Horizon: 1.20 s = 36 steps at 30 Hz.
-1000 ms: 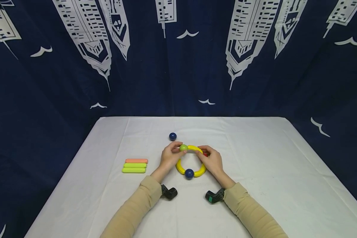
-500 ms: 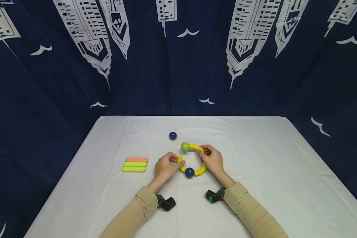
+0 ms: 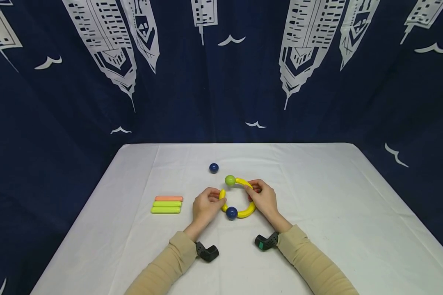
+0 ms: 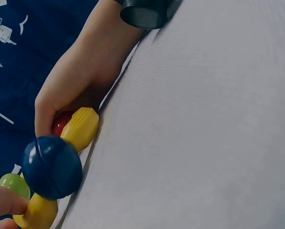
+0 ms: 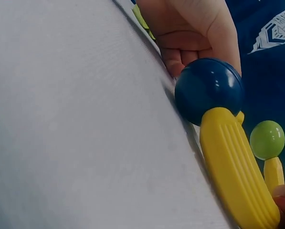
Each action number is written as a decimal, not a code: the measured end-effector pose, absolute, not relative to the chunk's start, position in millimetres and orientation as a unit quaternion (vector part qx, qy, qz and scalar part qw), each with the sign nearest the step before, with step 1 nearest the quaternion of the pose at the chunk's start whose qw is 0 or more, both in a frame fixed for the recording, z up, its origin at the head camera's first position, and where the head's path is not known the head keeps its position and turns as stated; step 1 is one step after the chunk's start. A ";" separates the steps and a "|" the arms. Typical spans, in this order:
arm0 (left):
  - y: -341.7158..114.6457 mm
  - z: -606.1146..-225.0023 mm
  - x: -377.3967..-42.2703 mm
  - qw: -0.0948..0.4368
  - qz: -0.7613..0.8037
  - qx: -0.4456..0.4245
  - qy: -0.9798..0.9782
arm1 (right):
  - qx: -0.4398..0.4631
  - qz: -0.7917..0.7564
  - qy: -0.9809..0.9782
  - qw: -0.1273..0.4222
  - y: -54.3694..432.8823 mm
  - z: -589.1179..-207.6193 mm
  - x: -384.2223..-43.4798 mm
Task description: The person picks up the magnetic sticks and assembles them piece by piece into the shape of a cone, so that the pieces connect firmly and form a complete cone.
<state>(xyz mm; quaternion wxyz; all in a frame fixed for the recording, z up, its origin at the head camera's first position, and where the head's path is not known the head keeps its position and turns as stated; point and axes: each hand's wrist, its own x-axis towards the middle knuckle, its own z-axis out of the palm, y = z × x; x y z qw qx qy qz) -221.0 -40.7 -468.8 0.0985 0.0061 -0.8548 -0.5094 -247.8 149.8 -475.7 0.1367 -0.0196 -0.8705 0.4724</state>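
Curved yellow magnetic-looking rods and balls form a ring with a gap at its upper left. My left hand (image 3: pixel 206 207) pinches the left yellow rod (image 3: pixel 222 195) between thumb and fingers. That rod meets a dark blue ball (image 3: pixel 231 213) at the ring's near side. From the ball, another yellow rod (image 3: pixel 247 211) curves up to a red ball (image 4: pixel 60 123), largely covered by my right hand (image 3: pixel 263 198). The right hand grips the ring there, around the red ball. A third yellow rod (image 3: pixel 242 182) runs from it to a green ball (image 3: pixel 230 180), which stands apart from the left rod's end.
A loose dark blue ball (image 3: pixel 213 168) lies beyond the ring. Left of the hands, an orange straight rod (image 3: pixel 169 198) and two lime-green rods (image 3: pixel 166 210) lie side by side on the white tablecloth (image 3: pixel 317 184). A navy patterned curtain (image 3: pixel 214 94) hangs behind the table.
My left hand has let go of the green ball and come nearer to pinch the left yellow rod. The near blue ball has shifted slightly left. My right hand has hardly moved.
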 end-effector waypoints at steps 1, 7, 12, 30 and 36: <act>-40.8 -469.9 -221.6 0.101 -0.520 0.006 -0.848 | -0.020 0.473 -0.870 0.137 149.9 -475.7 -247.7; -40.8 -471.0 -222.3 0.120 -0.558 -0.010 -0.821 | -0.022 0.470 -0.872 0.135 150.6 -475.5 -247.4; -40.9 -470.9 -223.0 0.130 -0.560 -0.011 -0.818 | -0.021 0.469 -0.873 0.132 150.0 -475.4 -247.0; -41.1 -474.8 -226.6 0.141 -0.562 0.005 -0.815 | -0.016 0.469 -0.874 0.127 150.0 -475.6 -245.9; -40.9 -475.3 -227.0 0.140 -0.562 0.003 -0.815 | -0.008 0.470 -0.873 0.127 150.7 -475.1 -245.4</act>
